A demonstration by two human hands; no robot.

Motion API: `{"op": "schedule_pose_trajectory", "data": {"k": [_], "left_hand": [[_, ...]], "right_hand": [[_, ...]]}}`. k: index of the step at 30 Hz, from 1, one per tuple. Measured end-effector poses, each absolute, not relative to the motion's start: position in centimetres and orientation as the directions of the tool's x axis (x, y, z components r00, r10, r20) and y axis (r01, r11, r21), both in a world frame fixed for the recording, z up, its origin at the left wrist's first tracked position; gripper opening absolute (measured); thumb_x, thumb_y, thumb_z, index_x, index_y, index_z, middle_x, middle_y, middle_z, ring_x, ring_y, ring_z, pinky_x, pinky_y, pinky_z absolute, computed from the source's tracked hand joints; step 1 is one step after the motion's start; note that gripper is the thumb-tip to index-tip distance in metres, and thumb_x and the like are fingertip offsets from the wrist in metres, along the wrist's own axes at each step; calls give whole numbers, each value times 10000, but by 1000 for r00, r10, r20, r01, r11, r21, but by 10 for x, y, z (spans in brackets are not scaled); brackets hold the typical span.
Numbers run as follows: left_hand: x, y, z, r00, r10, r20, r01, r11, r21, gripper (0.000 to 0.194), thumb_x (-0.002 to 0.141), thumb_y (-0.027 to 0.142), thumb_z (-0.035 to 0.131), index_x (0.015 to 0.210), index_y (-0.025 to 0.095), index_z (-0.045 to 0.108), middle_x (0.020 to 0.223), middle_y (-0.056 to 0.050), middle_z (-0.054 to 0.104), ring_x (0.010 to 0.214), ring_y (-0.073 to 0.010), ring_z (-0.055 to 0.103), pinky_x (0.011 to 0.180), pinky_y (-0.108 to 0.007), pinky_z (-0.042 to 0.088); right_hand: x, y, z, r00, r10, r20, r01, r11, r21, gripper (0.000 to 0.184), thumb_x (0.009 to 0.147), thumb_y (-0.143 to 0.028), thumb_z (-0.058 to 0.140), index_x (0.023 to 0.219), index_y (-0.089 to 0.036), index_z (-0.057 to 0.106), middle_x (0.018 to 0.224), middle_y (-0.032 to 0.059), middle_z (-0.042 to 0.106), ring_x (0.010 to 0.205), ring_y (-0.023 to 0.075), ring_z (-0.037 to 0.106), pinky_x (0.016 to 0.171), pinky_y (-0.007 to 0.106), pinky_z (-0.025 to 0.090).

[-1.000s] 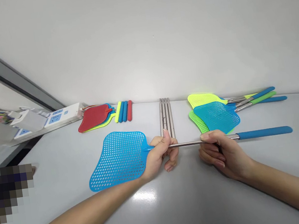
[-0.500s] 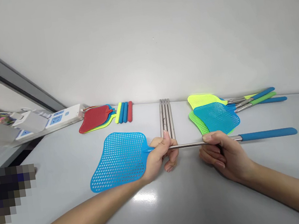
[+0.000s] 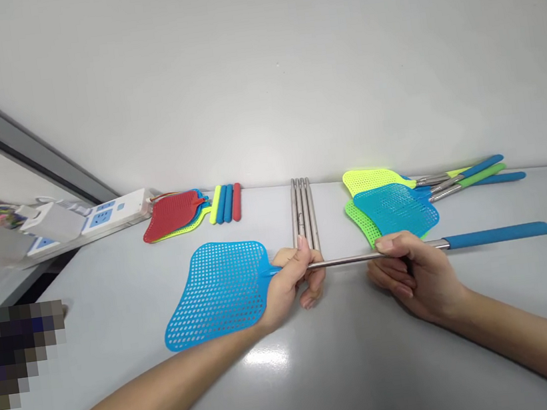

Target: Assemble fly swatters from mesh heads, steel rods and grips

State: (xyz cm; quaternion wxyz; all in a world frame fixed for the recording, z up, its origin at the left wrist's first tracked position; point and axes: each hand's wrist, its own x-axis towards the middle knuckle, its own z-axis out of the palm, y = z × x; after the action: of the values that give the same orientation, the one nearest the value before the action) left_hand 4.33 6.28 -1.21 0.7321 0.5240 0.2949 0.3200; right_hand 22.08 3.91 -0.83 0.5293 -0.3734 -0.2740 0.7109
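The left hand [image 3: 291,283] grips the neck of a blue plastic fly swatter [image 3: 214,293]; the right hand [image 3: 413,274] pinches its steel shaft [image 3: 351,259], supporting it at two points above the white table [image 3: 355,369].

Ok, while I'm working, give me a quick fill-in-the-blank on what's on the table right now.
The left hand holds a swatter with a ____ head.
The right hand holds its shaft, and ____ metal shafts lie side by side behind the hands.
The top swatter in the left pile is ____.

Missing words: blue, four, red.
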Motion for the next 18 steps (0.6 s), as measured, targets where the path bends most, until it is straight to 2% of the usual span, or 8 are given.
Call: {"op": "schedule_pose_trajectory", "data": {"k": [9,18], "left_hand": [[44,62,-13,624,774,-109,-128,239,963,510,902,441,275,506,155,422,364,38,354,378,-85,354,443,-233,269],[44,59,-11,645,759,-92,-93,198,976,470,913,395,244,561,155,441,425,30,384,449,-94,369,520,-241,298]], "right_hand": [[221,38,-14,-214,967,-138,-533,-234,-814,352,662,-200,518,387,-190,298,338,-84,187,286,44,161,304,213,103],[222,36,-18,-355,932,-68,-404,-218,-888,357,777,-263,462,441,-180,377,340,-66,276,322,73,286,343,211,199]]}}
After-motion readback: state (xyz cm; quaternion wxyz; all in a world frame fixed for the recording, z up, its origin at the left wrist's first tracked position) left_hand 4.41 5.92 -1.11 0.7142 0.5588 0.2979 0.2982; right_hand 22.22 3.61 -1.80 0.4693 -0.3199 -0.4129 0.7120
